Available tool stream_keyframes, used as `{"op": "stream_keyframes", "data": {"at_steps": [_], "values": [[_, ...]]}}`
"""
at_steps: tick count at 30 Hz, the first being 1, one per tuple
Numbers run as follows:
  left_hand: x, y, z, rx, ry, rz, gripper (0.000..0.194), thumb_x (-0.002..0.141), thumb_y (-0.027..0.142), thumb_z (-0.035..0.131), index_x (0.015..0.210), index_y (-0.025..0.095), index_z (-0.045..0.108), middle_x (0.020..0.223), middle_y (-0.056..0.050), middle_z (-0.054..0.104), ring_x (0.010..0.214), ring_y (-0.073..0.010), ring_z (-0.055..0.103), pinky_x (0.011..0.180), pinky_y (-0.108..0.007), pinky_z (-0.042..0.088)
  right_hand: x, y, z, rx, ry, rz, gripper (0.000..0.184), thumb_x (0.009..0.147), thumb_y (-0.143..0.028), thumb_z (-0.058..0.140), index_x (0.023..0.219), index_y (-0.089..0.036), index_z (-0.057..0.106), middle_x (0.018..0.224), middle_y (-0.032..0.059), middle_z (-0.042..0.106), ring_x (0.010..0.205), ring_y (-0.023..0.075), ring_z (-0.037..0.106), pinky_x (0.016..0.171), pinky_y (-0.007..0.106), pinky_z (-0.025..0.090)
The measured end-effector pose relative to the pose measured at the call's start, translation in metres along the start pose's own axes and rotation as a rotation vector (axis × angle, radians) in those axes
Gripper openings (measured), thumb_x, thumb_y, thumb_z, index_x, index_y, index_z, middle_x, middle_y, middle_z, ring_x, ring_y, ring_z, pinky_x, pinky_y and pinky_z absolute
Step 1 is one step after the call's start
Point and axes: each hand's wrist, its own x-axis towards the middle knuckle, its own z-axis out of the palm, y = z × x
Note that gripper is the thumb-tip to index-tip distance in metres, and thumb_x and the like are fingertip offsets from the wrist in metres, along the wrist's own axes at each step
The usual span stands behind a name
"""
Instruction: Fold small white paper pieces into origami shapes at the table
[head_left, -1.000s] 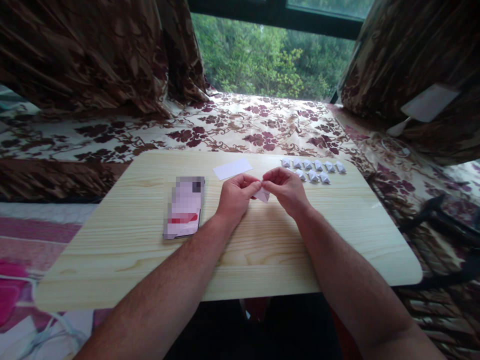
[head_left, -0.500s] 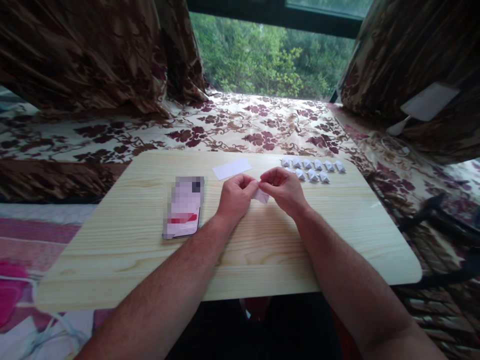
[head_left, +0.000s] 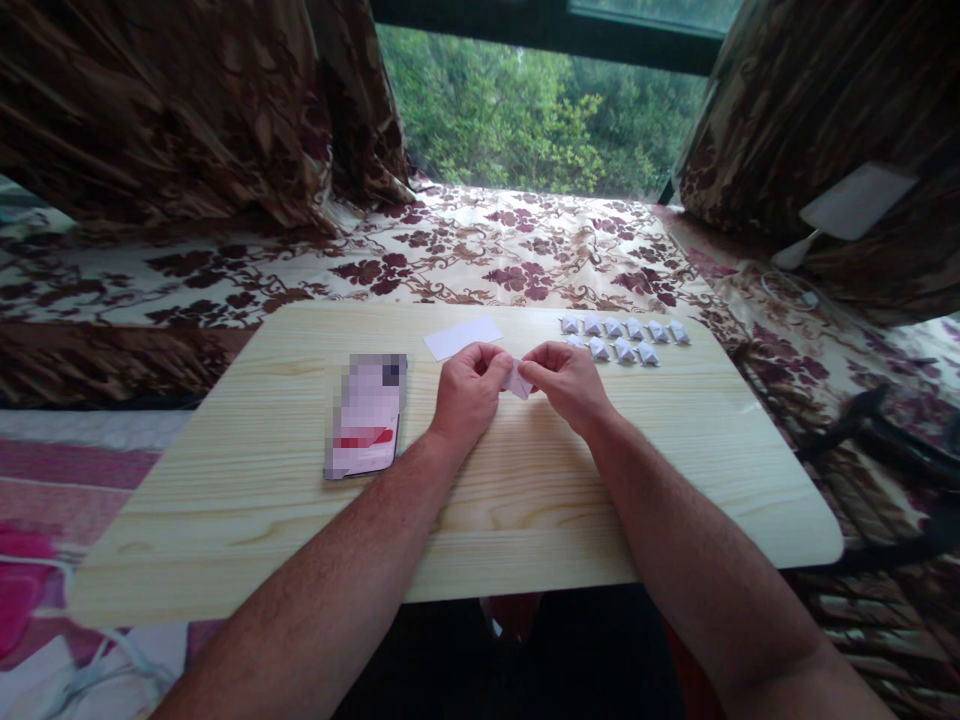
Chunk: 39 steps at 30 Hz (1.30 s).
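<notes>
A small folded piece of white paper is pinched between my two hands above the middle of the table. My left hand grips its left side with thumb and fingers closed. On the opposite side, my right hand holds it in a pinch, fingers curled. Part of the paper is covered by the fingertips. Just beyond my left hand lies a flat white paper strip. Past my right hand, several small folded paper pieces with raised, pointed tops sit in two rows.
A phone, its screen partly blurred, lies on the light wooden table left of my forearms. Floral cloth covers the ledge behind. At the right is a dark chair-like frame; a white lamp stands farther back.
The folded paper has turned slightly between my fingers, and my right fingertips have shifted down along its right side. Both hands stay in nearly the same place. The rows and phone are unmoved.
</notes>
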Motion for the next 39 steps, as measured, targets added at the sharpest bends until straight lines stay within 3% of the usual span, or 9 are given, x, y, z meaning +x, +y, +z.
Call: {"op": "stream_keyframes", "data": {"at_steps": [23, 32, 39], "values": [[0.000, -0.003, 0.001, 0.039, 0.017, -0.014, 0.021, 0.075, 0.037, 0.071, 0.074, 0.016, 0.067, 0.068, 0.000, 0.063, 0.061, -0.0117, 0.052, 0.059, -0.023, 0.041, -0.001, 0.004, 0.001, -0.128, 0.034, -0.064, 0.017, 0.072, -0.032, 0.071, 0.067, -0.018, 0.062, 0.059, -0.0023, 0.058, 0.054, 0.0108, 0.049, 0.052, 0.024, 0.038], [0.002, -0.007, -0.001, 0.040, 0.025, 0.002, 0.024, 0.080, 0.040, 0.067, 0.077, 0.016, 0.065, 0.068, -0.001, 0.063, 0.060, -0.0120, 0.054, 0.056, -0.024, 0.042, -0.003, -0.002, 0.004, -0.035, -0.013, 0.036, 0.018, 0.069, -0.031, 0.074, 0.067, -0.016, 0.065, 0.059, -0.0003, 0.063, 0.053, 0.0111, 0.053, 0.050, 0.024, 0.038], [0.002, -0.010, -0.002, 0.042, 0.041, -0.006, 0.023, 0.078, 0.040, 0.069, 0.076, 0.017, 0.066, 0.067, 0.000, 0.064, 0.060, -0.0120, 0.054, 0.057, -0.023, 0.042, -0.005, -0.001, 0.005, -0.091, -0.016, 0.013, 0.020, 0.072, -0.032, 0.073, 0.065, -0.016, 0.063, 0.057, -0.0008, 0.061, 0.053, 0.0107, 0.051, 0.050, 0.025, 0.035]]}}
